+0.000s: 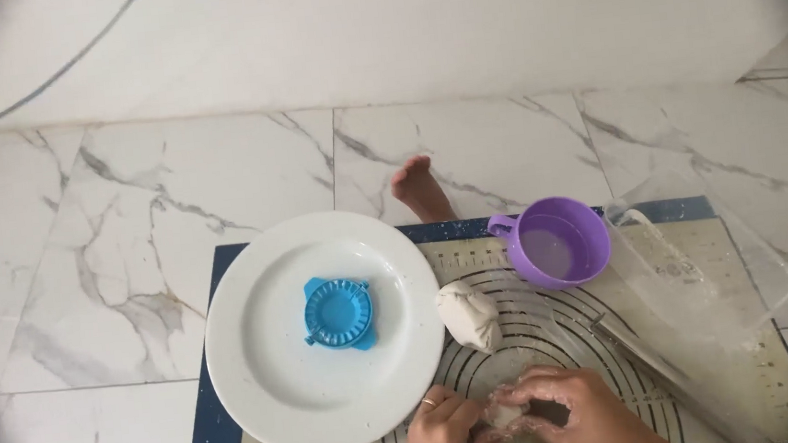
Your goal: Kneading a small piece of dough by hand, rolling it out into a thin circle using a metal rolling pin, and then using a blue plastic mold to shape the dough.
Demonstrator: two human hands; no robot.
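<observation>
Both hands at 6 o'clock on mat (775,377). Left hand (441,431) and right hand (567,415) pinch small dough piece (507,417) between fingertips, floury.

Dough ball (468,314) at centre, beside plate (267,397); blue press (338,313) on plate. Cup (565,242) at 1 o'clock.

Risk: sticky dough could tear or cling to fingers.

Hidden: piece mostly covered, shape unclear. Clear container (707,268) at 3 o'clock, contents possibly none. Wrists cut off.
</observation>
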